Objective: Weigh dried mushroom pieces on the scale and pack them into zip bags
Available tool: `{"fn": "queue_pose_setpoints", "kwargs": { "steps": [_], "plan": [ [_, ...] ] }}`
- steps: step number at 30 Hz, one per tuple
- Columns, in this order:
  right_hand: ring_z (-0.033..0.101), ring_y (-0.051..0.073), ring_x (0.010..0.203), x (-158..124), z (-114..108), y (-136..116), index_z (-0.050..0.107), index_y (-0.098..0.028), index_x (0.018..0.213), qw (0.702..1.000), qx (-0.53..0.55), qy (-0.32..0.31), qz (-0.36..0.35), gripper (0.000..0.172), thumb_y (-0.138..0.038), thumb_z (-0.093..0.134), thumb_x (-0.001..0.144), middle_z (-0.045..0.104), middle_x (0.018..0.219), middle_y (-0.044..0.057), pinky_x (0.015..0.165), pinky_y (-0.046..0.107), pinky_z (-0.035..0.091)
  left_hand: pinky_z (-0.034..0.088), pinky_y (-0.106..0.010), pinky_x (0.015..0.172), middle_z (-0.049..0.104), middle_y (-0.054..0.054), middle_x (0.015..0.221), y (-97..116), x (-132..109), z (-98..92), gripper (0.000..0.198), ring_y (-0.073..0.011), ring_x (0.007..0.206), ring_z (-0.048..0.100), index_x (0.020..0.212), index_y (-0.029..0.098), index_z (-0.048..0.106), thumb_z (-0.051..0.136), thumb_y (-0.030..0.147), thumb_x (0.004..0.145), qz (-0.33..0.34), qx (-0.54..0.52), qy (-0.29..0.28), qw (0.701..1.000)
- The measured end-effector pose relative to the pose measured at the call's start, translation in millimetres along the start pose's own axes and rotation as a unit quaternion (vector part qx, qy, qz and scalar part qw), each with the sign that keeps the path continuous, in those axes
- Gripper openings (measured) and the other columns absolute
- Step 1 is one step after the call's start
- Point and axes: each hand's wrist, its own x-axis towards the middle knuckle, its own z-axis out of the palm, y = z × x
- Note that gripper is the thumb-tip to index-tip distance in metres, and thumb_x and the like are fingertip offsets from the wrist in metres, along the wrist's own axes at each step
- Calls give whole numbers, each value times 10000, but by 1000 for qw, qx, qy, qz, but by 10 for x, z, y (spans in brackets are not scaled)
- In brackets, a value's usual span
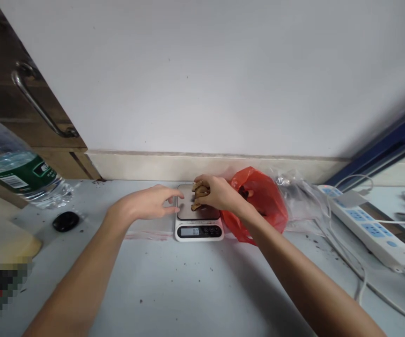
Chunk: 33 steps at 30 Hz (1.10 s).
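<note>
A white digital kitchen scale [199, 233] stands on the tabletop near the wall, its display reading 0.0. Over the right part of its metal plate [185, 199], my right hand [216, 193] grips several brown, curled pieces that look like dried mushrooms [200, 193]. Whether these pieces rest on the plate I cannot tell. My left hand [155, 202] is open at the plate's left edge, thumb and fingers apart with nothing between them. Just right of the scale, an open red plastic bag [254, 187] holds dark brown pieces, partly hidden behind my right wrist.
A clear plastic bag [298, 201] lies beside the red one. Farther right are a white power strip [371, 224] and loose cables. On the left stand a water bottle [19, 171] with a green label and a small black object [66, 221]. The wall [209, 93] closes off the back.
</note>
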Motion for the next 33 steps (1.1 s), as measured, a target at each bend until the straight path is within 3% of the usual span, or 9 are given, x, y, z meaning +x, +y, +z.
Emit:
{"fn": "queue_pose_setpoints", "kwargs": {
  "steps": [4,10,15,18,21,24,28,33],
  "plan": [
    [693,266,1139,-9,-32,-11,674,-197,1286,999,-44,-18,6,554,-147,791,747,756,1217,111,915,326,545,495,-364,937,682,-94,1354,-1,26,18,520,-281,1155,663,1407,270,590,513,437,921,4,-6,-3,1000],
    [702,266,1115,-27,-93,8,700,-227,1266,999,-46,-25,1,388,-300,721,886,759,1230,106,889,330,545,498,-347,917,716,-81,1280,-24,18,-14,440,-265,1098,679,1268,267,668,497,471,917,-9,-4,-5,1000],
    [681,278,1167,-92,-187,46,671,-209,1330,998,-62,-15,3,405,-353,653,952,733,1286,127,974,378,524,508,-303,817,766,-61,1112,-25,-72,-121,315,-238,974,705,1032,245,715,497,412,878,-43,7,-16,999],
    [682,276,1176,-117,-261,50,672,-195,1327,998,-57,-7,8,397,-352,628,965,716,1312,133,976,371,532,495,-275,692,771,-45,964,-49,-97,-122,233,-221,836,706,919,231,703,581,358,767,-80,16,-42,996],
    [703,268,1123,-142,-348,30,675,-204,1318,999,-44,0,19,386,-338,641,958,723,1284,137,941,365,552,434,-252,531,746,-9,848,-61,-64,-32,289,-209,695,669,835,242,673,725,303,557,-115,43,-79,989],
    [719,246,1054,-169,-415,11,668,-221,1325,999,-30,-7,19,385,-326,652,955,736,1248,127,891,349,569,369,-250,459,713,16,725,-40,-10,78,281,-202,605,625,702,238,633,711,172,441,-130,59,-91,986],
    [726,215,973,-178,-431,22,675,-231,1300,999,-45,-7,23,351,-293,648,956,754,1210,106,817,307,575,399,-265,499,723,-6,673,-32,-12,84,185,-221,632,657,630,231,643,575,130,491,-118,40,-86,988],
    [722,187,864,-133,-391,84,696,-201,1234,997,-70,9,43,315,-225,616,930,765,1145,101,736,265,555,491,-279,619,765,-37,777,-164,-127,-122,206,-238,755,712,700,225,693,540,179,570,-119,16,-58,991]
  ]
}}
